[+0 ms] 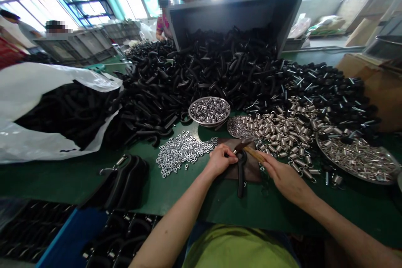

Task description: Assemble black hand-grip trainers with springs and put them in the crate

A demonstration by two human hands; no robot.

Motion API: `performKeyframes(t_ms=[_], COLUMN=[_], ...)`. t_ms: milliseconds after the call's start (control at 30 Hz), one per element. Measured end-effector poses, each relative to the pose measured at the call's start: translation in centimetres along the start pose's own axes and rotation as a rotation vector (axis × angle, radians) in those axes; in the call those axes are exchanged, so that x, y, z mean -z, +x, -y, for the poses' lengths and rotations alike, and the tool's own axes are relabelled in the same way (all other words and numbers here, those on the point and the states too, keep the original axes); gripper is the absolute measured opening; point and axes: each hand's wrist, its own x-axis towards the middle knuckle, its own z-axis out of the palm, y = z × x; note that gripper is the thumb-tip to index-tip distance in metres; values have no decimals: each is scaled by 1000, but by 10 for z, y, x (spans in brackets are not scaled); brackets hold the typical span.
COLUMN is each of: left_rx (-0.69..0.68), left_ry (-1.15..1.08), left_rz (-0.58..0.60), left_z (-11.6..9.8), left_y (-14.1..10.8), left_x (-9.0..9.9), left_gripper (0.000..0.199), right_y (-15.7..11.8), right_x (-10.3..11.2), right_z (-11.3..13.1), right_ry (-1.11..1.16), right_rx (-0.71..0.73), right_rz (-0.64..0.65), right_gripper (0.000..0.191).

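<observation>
My right hand [282, 176] is closed round the wooden handle of a hammer [256, 153], whose dark head is over a brown pad [226, 171]. On that pad lies a black curved handle [240, 176], its lower end pointing toward me. The fingers of my left hand [222, 159] are pinched together at the top of this black handle, beside the hammer head and a small metal part. Just left of the pad, small silver nuts [180, 150] are spread on the green table [150, 188].
Behind sit a bowl of metal parts [210, 111] and a heap of black handles [201, 67] spilling from a grey bin [235, 12]. Springs [279, 130] and a tray of pins [361, 161] lie right. Stacked black pieces [125, 180] stand left. People are beyond the bin.
</observation>
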Motion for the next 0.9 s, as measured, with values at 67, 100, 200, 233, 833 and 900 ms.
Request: performKeyframes(t_ms=[67,100,200,233,833,900], left_rx=[-4,-6,-13,-16,-148,-146], left_ry=[8,13,25,29,581,595], left_rz=[2,4,11,11,-150,-138], left_z=[0,0,-1,-1,-2,-2], left_y=[0,0,-1,-2,-73,-73], left_x=[0,0,1,1,0,-2], left_gripper=[7,7,8,7,8,6], right_y=[-6,-10,-19,-21,-34,-29], right_x=[6,10,17,18,13,13], right_z=[3,4,4,3,20,21], right_ry=[22,31,44,47,0,-86], right_rx=[-13,-18,-43,-50,198,183], right_rz=[-5,-7,-19,-23,-231,-80], right_gripper=[44,44,44,44,42,42])
